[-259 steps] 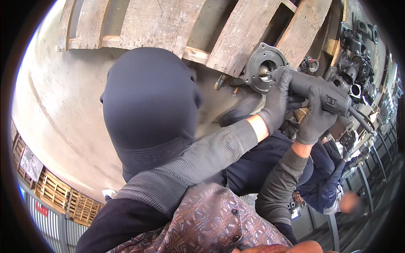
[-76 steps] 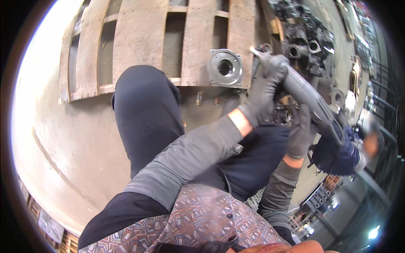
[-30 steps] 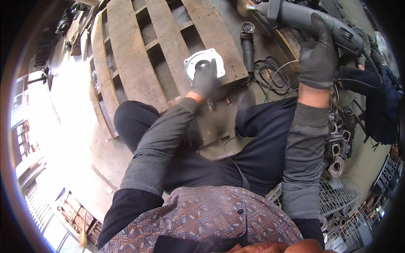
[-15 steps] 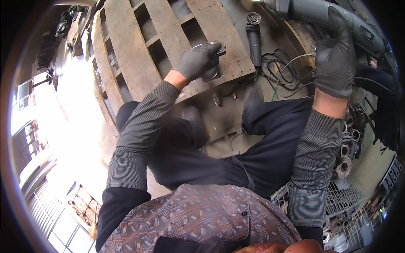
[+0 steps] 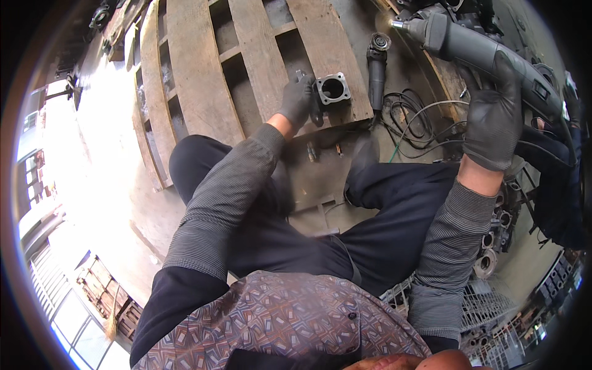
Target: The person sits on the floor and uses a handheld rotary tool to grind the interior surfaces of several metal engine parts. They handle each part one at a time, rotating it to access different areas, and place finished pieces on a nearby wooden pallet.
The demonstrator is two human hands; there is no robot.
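Note:
My gloved left hand (image 5: 298, 100) is wrapped round the side of a metal casting (image 5: 344, 95) at the pallet's near right corner. The casting's square flange, with holes at its corners, faces up, and its round bore shows dark inside. Up at the right, my gloved right hand (image 5: 495, 123) grips the grey body of a die grinder (image 5: 472, 44). The grinder's bright nose points left, held apart from the casting. Parts of my right fingers are hidden around the grinder's body.
A wooden slatted pallet (image 5: 256, 34) lies before me. An angle grinder (image 5: 377, 69) rests by its right edge, with a coiled black cable (image 5: 412, 123) on the floor. Metal castings (image 5: 486, 262) and wire baskets (image 5: 490, 302) stand at my right. Another person's dark-clothed leg (image 5: 558, 185) shows far right.
My left hand has turned the casting so that its flange and bore now face up. The die grinder has come further into view, its nose now showing, and my right hand sits slightly lower.

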